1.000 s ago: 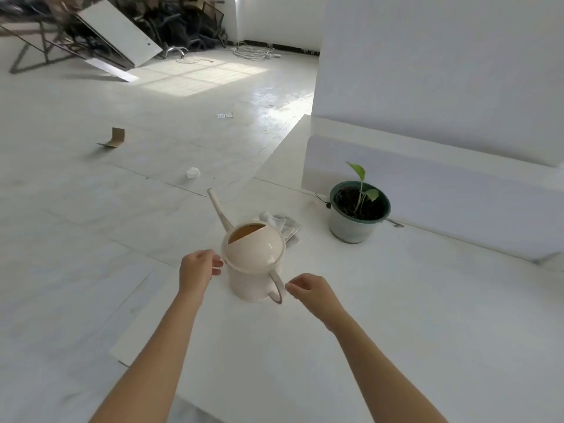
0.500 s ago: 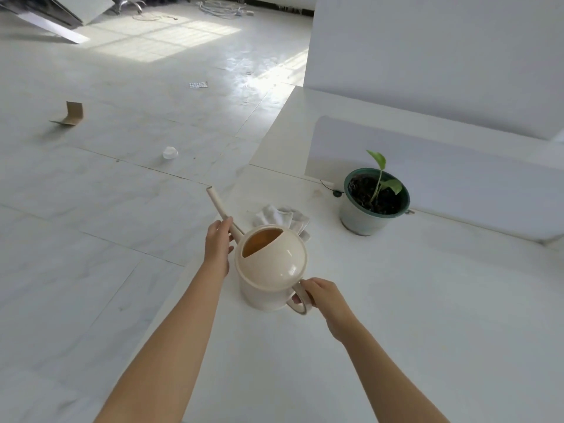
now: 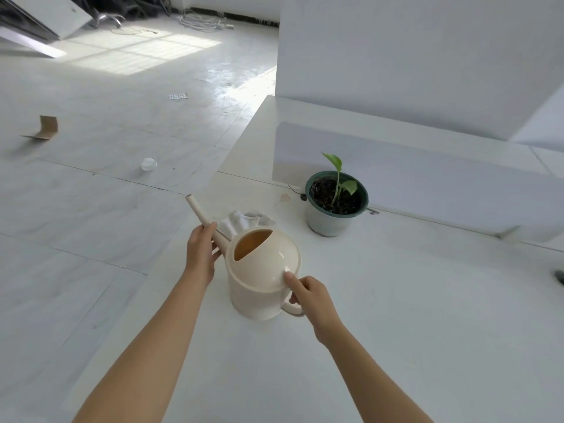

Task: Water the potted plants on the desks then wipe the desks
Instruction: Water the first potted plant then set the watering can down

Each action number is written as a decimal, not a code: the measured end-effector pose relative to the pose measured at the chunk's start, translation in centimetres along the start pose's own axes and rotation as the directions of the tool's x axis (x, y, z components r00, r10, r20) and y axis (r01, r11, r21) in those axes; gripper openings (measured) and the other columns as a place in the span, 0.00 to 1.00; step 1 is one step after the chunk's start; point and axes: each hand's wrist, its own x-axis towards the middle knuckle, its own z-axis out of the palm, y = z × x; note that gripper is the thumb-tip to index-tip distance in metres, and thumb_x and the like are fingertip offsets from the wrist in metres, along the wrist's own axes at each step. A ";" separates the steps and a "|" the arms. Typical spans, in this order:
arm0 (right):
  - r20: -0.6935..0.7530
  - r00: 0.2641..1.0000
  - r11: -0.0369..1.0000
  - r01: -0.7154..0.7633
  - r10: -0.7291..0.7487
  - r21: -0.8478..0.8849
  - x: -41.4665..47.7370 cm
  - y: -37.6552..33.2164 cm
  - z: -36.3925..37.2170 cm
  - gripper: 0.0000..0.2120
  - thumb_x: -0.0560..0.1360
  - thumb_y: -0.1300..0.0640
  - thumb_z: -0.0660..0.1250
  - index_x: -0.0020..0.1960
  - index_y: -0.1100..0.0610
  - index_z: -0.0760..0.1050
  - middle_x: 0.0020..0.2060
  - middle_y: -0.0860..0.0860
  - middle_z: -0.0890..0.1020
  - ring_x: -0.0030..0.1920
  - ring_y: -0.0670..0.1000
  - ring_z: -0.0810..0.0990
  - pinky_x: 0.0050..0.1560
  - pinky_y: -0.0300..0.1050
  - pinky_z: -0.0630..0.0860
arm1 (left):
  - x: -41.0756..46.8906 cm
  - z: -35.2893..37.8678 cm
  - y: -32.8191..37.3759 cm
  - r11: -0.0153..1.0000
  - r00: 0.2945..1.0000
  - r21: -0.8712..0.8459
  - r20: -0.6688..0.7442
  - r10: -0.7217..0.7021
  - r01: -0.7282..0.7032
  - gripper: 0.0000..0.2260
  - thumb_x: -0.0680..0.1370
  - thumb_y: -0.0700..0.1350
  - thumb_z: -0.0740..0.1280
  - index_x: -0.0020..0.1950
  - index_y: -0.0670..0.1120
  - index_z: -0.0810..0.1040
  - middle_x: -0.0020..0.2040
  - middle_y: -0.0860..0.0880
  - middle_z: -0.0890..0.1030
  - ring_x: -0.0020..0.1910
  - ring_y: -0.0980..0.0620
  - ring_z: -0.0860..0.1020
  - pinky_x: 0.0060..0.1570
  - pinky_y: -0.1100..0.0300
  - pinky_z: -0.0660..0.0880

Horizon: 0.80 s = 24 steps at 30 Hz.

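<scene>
Just behind watering can [image 3: 263, 288]: cloth [image 3: 240, 220], potted plant [image 3: 324, 221].

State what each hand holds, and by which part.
Both hold the cream watering can. The left hand has its grip round the lower spout. The right hand has its grip on the handle, thumb on the domed top.

Single wide-angle view from the person's head, facing forward and down, close above the near-left part of the desk [image 3: 412, 315], watering can [image 3: 262, 270] near the centre, floor [image 3: 91, 209] to the left, partition [image 3: 427, 166] along the far edge
</scene>
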 end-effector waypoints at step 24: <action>-0.417 0.906 0.995 -0.036 0.073 0.096 -3.4 0.8 -21.3 0.24 0.69 0.45 0.68 0.42 0.68 0.76 0.48 0.61 0.82 0.55 0.62 0.78 0.58 0.59 0.72 | -6.9 19.8 -7.3 0.982 0.903 0.072 0.384 -0.190 0.176 0.04 0.79 0.43 0.58 0.48 0.44 0.72 0.52 0.42 0.72 0.52 0.46 0.73 0.54 0.52 0.73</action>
